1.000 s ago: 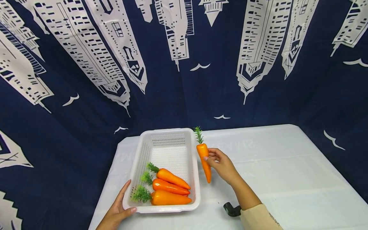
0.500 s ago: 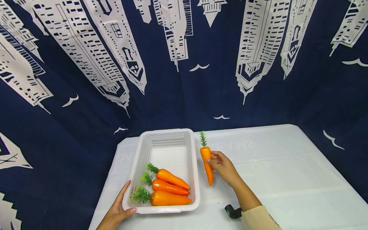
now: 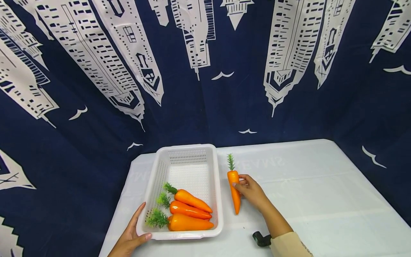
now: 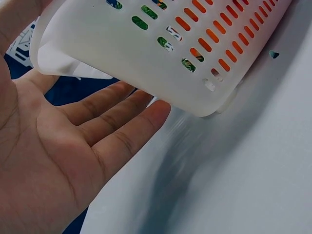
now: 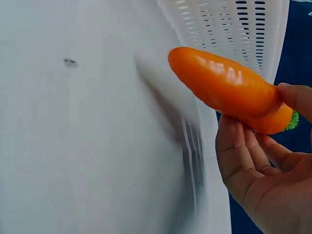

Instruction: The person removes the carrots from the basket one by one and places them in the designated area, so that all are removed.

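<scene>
My right hand (image 3: 252, 191) pinches an orange carrot (image 3: 233, 189) with a green tuft at its top, just right of a white plastic basket (image 3: 219, 185). In the right wrist view, thumb and fingers grip this carrot (image 5: 229, 87) near its leafy end, and its tip points away from the palm. Three more carrots (image 3: 191, 222) lie side by side at the near end inside the basket, tufts to the left. My left hand (image 3: 128, 235) touches the basket's near left corner, thumb at the front rim. In the left wrist view its extended fingers (image 4: 129, 131) lie along the slotted wall.
A white cloth (image 3: 308, 192) covers the table. By the right sleeve lies a small black object (image 3: 261, 240), partly hidden by the cuff. Behind the table hangs a dark blue curtain (image 3: 224, 107) printed with white buildings and birds.
My right hand has brought the carrot slightly to the right and nearer to me, away from the basket's right rim. The left hand, the basket and the carrots inside stay put.
</scene>
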Available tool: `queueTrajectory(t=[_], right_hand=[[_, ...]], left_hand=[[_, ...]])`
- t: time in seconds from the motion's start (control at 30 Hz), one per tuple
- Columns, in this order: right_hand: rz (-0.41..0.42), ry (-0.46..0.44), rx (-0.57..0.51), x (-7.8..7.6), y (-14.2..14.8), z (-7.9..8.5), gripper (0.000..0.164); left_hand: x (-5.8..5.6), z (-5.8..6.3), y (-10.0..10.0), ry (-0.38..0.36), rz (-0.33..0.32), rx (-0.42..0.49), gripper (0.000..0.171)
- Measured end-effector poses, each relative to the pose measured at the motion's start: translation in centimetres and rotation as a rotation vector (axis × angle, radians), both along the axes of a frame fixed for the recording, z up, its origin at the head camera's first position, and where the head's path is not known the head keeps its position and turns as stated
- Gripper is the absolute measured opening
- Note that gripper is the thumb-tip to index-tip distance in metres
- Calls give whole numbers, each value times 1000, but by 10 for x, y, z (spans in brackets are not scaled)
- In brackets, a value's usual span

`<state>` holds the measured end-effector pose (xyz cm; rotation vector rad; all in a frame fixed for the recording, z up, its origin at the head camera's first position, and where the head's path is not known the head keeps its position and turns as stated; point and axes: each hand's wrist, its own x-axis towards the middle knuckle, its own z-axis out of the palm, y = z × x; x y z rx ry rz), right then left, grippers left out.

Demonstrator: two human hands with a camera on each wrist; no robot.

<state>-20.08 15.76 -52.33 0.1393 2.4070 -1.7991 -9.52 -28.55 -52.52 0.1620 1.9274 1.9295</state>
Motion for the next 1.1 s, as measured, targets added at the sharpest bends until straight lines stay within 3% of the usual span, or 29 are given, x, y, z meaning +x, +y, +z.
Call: queueTrajectory(t=[0.47,0.9,1.1], right_hand=[[-11,-53,19,1,2,-10,55],[-56,-78,141,0,1,-18,52],[-55,-81,170,-1,-1,-19,55]], left_hand=[[1,1,1,5,1,14,99],[0,3,4,22,12,57,102],[1,2,2,41,12,24,100]])
